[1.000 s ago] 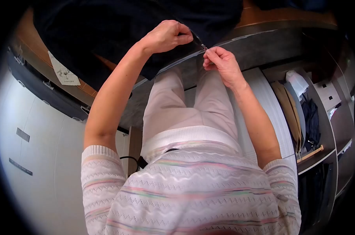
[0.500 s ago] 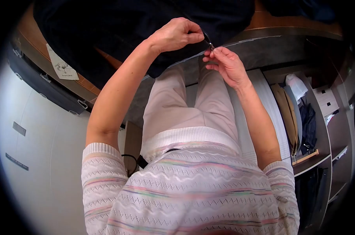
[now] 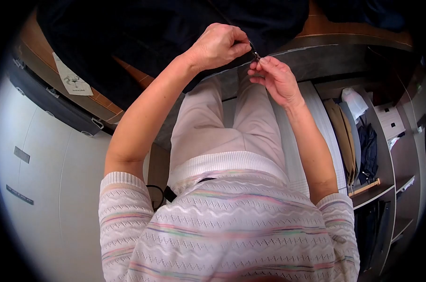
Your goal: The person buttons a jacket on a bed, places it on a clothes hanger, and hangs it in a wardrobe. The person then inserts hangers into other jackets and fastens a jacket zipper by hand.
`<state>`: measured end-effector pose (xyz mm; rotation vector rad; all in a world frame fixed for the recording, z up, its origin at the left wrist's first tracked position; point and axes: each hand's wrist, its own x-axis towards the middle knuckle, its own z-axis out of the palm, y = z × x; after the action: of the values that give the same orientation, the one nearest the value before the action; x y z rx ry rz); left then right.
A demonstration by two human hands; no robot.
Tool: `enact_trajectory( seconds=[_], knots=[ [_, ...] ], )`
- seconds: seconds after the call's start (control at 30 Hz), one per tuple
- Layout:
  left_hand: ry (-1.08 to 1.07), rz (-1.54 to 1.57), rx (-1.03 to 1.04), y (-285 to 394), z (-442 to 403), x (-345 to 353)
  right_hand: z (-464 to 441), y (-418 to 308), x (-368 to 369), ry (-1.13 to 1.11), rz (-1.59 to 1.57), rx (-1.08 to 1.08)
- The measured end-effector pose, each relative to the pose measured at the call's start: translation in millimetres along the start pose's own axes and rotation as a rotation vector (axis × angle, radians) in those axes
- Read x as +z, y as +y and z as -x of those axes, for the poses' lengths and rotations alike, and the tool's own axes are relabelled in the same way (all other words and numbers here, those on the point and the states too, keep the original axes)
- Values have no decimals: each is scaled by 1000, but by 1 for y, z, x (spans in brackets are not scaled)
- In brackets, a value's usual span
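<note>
A dark navy garment (image 3: 170, 35) lies spread in front of me at the top of the view. My left hand (image 3: 221, 47) is closed, its thumb and forefinger pinching a dark zipper (image 3: 252, 47) at the garment's near edge. Just below and to the right, my right hand (image 3: 278, 81) pinches the small metal zipper pull (image 3: 256, 56) between thumb and forefinger, with its other fingers loosely curled. The two hands are close together but apart. Part of the zipper is hidden behind my left fingers.
The garment rests on a brown wooden surface (image 3: 328, 26). A printed card (image 3: 72, 77) lies at its left edge. On the right, an open wardrobe (image 3: 387, 190) holds hanging clothes (image 3: 337, 134). A dark case with metal latches (image 3: 53, 94) is at the left.
My left hand has shifted slightly right and down, nearer my right hand. The right hand has moved a little right, still pinching the zipper pull.
</note>
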<state>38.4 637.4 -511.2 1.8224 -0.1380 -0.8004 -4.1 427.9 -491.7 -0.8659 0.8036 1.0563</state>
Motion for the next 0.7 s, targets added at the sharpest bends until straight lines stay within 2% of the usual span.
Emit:
enact_trajectory(
  seconds=[0.33, 0.43, 0.7],
  knots=[
    [52, -112, 92, 1, 0, 7, 1, 0, 4, 32, -83, -23],
    [44, 0, -54, 7, 3, 0, -3, -1, 5, 0, -195, -17],
    [23, 61, -109, 8, 2, -6, -8, -2, 0, -50, -380, 57]
  ],
)
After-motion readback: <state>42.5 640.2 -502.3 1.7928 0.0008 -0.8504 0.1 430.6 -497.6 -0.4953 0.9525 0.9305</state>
